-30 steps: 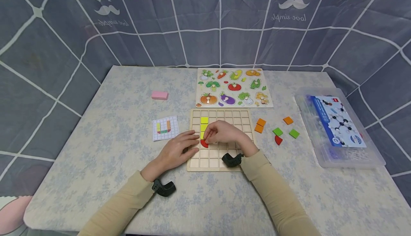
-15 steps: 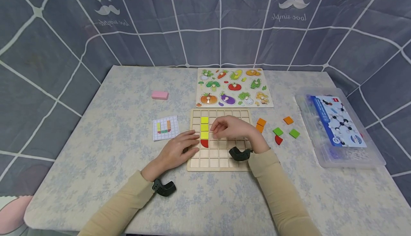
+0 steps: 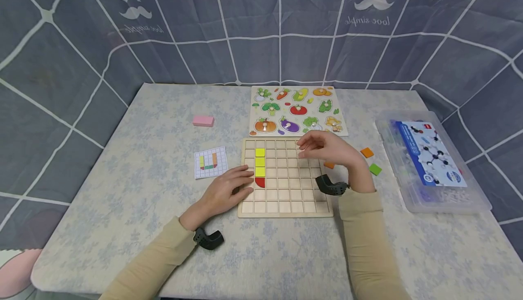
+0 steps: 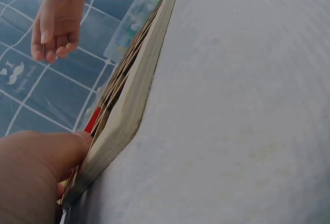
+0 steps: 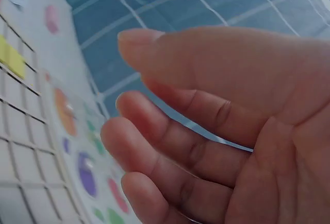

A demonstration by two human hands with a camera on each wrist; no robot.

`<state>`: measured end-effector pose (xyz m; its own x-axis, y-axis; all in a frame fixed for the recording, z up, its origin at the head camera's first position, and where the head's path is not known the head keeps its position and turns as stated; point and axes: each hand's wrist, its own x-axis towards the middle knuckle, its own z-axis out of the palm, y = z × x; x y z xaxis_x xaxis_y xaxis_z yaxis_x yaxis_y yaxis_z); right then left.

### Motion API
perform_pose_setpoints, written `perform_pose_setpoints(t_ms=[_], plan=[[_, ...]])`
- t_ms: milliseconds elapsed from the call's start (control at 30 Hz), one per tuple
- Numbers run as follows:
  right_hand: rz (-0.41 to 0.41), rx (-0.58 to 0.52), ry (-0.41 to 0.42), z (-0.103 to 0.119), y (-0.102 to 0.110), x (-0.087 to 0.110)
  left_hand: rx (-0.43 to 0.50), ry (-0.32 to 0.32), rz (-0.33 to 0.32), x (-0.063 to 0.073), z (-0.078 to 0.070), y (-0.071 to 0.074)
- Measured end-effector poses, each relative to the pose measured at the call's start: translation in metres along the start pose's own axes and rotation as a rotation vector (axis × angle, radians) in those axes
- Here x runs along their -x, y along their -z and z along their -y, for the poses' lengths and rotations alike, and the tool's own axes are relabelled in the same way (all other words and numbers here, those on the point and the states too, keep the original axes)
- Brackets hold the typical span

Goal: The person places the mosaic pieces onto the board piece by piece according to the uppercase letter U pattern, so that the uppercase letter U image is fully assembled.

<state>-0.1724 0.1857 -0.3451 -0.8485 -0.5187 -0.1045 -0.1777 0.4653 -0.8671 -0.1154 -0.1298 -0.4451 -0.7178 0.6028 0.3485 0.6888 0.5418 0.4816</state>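
Observation:
A wooden grid board (image 3: 285,195) lies in the middle of the table. Three yellow square tiles (image 3: 260,162) form a column near its left side, with a red quarter-round tile (image 3: 260,182) directly below them. My left hand (image 3: 222,192) rests on the board's left edge, its thumb close to the red tile (image 4: 93,120) in the left wrist view. Above the board's upper right part hovers my right hand (image 3: 328,149). The right wrist view shows its fingers (image 5: 135,149) loosely bent with nothing between them. This hand partly hides the loose tiles to the right of the board.
A pattern card (image 3: 210,162) lies left of the board, below a pink block (image 3: 203,121). Behind the board is a vegetable puzzle (image 3: 286,95). Orange tiles (image 3: 367,153) and a green tile (image 3: 374,169) show at right, beside a clear plastic box (image 3: 445,200).
My right hand has left the red tile and moved right, across the board to its upper right side. The red tile stays below the yellow column. My left hand has not moved.

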Motion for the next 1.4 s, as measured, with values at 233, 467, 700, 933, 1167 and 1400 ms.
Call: perform_pose_setpoints(t_ms=[233, 467, 700, 933, 1167, 1400], plan=[[-0.136, 0.019, -0.042, -0.01, 0.026, 0.025, -0.002, 0.005, 0.004, 0.0, -0.001, 0.0], [-0.241, 0.009, -0.051, -0.027, 0.043, 0.046, -0.005, 0.008, 0.01, -0.001, 0.0, 0.0], [-0.307, 0.004, -0.111, -0.041, 0.053, 0.06, -0.002, 0.001, 0.004, -0.001, 0.0, 0.0], [-0.322, -0.001, -0.193, -0.049, 0.061, 0.07, 0.004, -0.001, 0.001, -0.001, 0.0, 0.0], [-0.325, -0.022, -0.217, -0.058, 0.064, 0.075, 0.0, 0.005, 0.002, 0.0, 0.0, 0.0], [-0.299, -0.053, -0.226, -0.076, 0.066, 0.073, -0.001, 0.003, 0.002, 0.0, 0.0, 0.001]])
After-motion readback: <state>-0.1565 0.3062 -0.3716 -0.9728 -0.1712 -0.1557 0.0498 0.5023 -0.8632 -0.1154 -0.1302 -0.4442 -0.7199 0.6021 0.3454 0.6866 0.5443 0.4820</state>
